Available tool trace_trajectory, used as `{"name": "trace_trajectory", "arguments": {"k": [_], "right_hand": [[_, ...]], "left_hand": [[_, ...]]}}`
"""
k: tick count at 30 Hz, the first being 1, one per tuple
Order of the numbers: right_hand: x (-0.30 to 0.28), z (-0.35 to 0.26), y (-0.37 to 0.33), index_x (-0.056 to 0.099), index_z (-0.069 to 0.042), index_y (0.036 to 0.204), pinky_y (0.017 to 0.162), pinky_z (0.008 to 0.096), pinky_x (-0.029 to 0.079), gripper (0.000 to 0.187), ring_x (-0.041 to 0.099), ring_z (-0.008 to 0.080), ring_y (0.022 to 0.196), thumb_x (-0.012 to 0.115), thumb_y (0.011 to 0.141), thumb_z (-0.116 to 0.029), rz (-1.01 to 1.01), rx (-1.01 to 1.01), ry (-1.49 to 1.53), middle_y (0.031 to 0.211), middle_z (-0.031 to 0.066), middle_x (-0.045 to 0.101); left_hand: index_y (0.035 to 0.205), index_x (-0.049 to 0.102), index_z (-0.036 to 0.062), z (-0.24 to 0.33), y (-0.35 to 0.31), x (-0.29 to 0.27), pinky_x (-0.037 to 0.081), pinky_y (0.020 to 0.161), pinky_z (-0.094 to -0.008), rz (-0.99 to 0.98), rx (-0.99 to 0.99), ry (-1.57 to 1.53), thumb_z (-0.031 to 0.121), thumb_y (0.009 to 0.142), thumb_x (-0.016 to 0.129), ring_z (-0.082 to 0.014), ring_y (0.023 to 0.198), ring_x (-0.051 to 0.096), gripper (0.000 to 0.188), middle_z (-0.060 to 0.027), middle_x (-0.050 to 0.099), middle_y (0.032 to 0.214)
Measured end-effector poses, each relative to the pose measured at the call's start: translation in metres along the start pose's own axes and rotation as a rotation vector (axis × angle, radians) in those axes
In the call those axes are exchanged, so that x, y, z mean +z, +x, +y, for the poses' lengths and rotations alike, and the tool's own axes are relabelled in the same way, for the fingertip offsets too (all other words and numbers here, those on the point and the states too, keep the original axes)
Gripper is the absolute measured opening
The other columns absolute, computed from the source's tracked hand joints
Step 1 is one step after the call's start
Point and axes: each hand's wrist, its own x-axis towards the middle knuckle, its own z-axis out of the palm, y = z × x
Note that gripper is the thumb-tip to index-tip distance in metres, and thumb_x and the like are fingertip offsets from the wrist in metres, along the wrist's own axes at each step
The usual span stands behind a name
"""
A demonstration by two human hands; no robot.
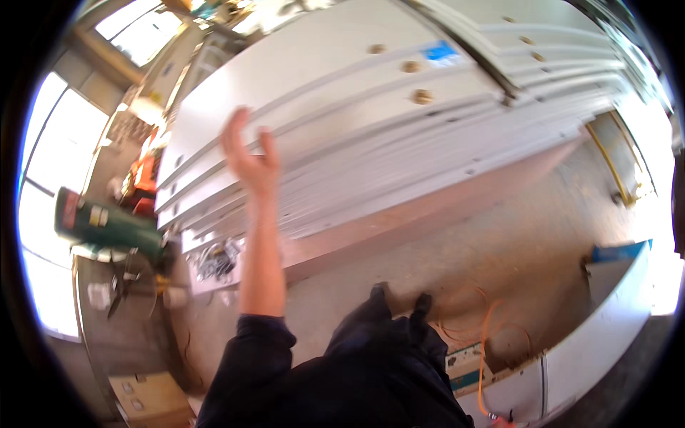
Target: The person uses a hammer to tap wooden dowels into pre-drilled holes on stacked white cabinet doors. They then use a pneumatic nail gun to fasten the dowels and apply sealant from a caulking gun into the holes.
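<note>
My left hand (251, 158) is raised over the near left part of a stack of white door panels (321, 57), its fingers apart and nothing in them. Round tan holes show in the staggered upper panels, and a piece of blue tape (440, 53) sticks to the surface beside one hole. Whether the hand touches a panel edge I cannot tell. A pile of small metal hardware (217, 260) lies at the stack's lower left corner, next to my forearm. My right hand is out of sight.
A green cylindrical tank (107, 222) stands at the left by the windows. An orange hose (486, 342) trails over the floor at the lower right, near a white panel (592, 349). A cardboard box (150, 398) sits at the lower left. A second stack of panels (549, 43) is at the right.
</note>
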Motion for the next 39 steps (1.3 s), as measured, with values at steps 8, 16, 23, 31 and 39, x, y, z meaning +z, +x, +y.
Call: {"name": "trace_trajectory", "arguments": {"k": [8,16,23,31,39], "right_hand": [[0.168,-0.104,-0.173,0.067,-0.001,0.123,0.068,0.0344,0.058,0.027,0.070,0.0212,0.077,0.064,0.096,-0.001,-0.521,-0.401,-0.498,0.093,0.0121,0.073],[0.270,-0.036,-0.374,0.067,-0.002,0.123,0.070,0.0340,0.058,0.028,0.071,0.0211,0.080,0.063,0.096,0.001,-1.160,-0.595,-0.919,0.091,0.0102,0.073],[0.270,0.097,-0.519,0.068,-0.003,0.123,0.072,0.0337,0.058,0.029,0.072,0.0211,0.082,0.062,0.096,0.003,-1.502,-0.591,-1.264,0.090,0.0086,0.073],[0.268,0.183,-0.526,0.066,-0.003,0.127,0.086,0.0331,0.057,0.033,0.073,0.0208,0.101,0.059,0.095,0.005,-1.648,-1.011,-1.179,0.099,0.0088,0.075],[0.298,0.214,-0.615,0.067,-0.007,0.134,0.101,0.0459,0.054,0.040,0.067,0.0391,0.118,0.062,0.095,-0.006,-1.374,-1.477,-1.610,0.134,0.0178,0.067]], "left_hand": [[0.115,0.069,0.0068,0.116,-0.283,-0.117,0.054,0.091,-0.0474,-0.861,-0.188,-0.663,0.015,0.091,0.073,-0.0351,0.106,0.065,0.026,-0.0126,0.067,0.110],[0.111,0.075,0.0021,-0.068,-0.534,-0.295,0.055,0.092,-0.0565,-1.193,-1.329,0.078,0.030,0.101,0.059,-0.0470,0.107,0.070,0.033,-0.0272,0.074,0.114],[0.108,0.075,-0.0023,-0.222,-0.620,-0.403,0.058,0.092,-0.0483,-0.771,-1.752,0.027,0.028,0.092,0.064,-0.0407,0.103,0.075,0.036,-0.0259,0.077,0.105],[0.088,0.076,-0.0050,-0.242,-0.724,-0.494,0.060,0.065,-0.0385,-0.879,-2.074,-0.100,0.017,0.088,0.069,-0.0247,0.068,0.075,0.023,-0.0168,0.076,0.075],[0.088,0.072,-0.0085,-0.245,-0.758,-0.530,0.055,0.059,-0.0457,-0.906,-2.076,-0.294,0.012,0.088,0.069,-0.0299,0.072,0.072,0.020,-0.0171,0.076,0.085]]}}
